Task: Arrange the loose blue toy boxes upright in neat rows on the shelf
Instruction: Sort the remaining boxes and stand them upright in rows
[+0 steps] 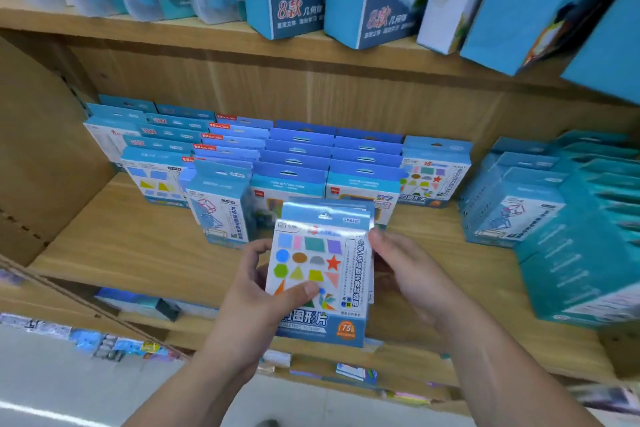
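A small stack of blue toy boxes (320, 263), the front one printed with coloured shapes, is held upright above the front of the wooden shelf (138, 253). My left hand (266, 291) grips its left edge, thumb across the front. My right hand (408, 270) holds the right edge and the back. Behind it, rows of blue boxes (298, 163) stand upright on the shelf. One box with a line drawing (221, 208) stands alone in front of the rows, a little tilted.
Another group of blue boxes (512, 204) stands at the right, and larger teal boxes (585, 246) lean at the far right. The upper shelf (207, 35) carries tall boxes. Bare wood lies at the shelf's front left. Lower shelves hold small goods.
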